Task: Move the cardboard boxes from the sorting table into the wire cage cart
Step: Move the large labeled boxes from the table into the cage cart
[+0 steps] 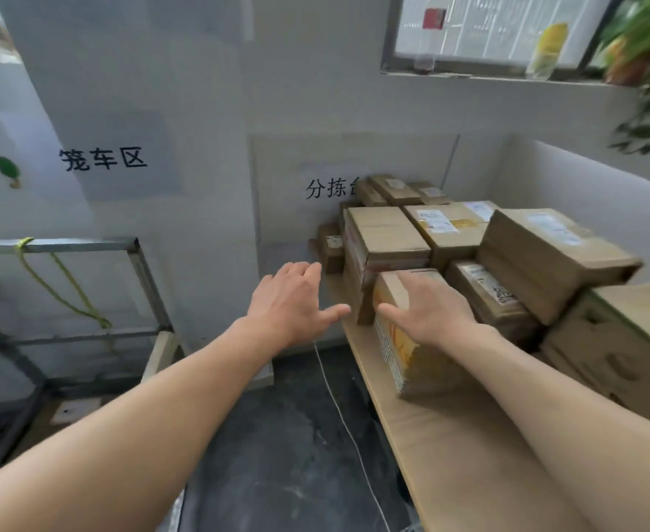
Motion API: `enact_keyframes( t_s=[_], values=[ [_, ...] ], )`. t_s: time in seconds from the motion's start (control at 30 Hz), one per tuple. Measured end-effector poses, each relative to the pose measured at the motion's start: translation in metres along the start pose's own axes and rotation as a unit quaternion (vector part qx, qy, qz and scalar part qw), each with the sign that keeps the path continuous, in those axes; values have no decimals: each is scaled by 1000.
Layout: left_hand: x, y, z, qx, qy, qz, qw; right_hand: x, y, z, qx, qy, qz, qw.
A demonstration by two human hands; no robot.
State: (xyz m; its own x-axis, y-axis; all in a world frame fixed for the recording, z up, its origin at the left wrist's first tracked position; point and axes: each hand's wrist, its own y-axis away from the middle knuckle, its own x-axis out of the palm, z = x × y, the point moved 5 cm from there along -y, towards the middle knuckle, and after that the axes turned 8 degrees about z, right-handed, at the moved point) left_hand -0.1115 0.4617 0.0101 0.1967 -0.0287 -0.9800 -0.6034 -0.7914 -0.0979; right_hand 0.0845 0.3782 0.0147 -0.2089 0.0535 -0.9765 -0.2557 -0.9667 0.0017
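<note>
Cardboard boxes (450, 228): stacked on the tabletop (469, 455), right of frame. Nearest, a yellow-printed box (392, 339) at the tabletop edge. Right hand (430, 312): flat on that box's top, grip wide (nothing clasped). Left hand (292, 301): mid-frame, just beside the box, grip wide. Wire cage cart (85, 286): left of frame.

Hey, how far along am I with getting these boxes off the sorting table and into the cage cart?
Early, by the look of it. Done: no box shows in the visible part of the wire cage cart. In hand: your right hand rests on the yellow-printed box at the table's edge; your left hand is open beside it, not gripping. Left: the whole pile of cardboard boxes behind it.
</note>
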Motion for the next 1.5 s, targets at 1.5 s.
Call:
enact_keyframes(
  t_s=[1.5],
  values=[
    [94, 35, -425, 360, 127, 107, 918, -93, 350, -316, 445, 79, -94, 887]
  ],
)
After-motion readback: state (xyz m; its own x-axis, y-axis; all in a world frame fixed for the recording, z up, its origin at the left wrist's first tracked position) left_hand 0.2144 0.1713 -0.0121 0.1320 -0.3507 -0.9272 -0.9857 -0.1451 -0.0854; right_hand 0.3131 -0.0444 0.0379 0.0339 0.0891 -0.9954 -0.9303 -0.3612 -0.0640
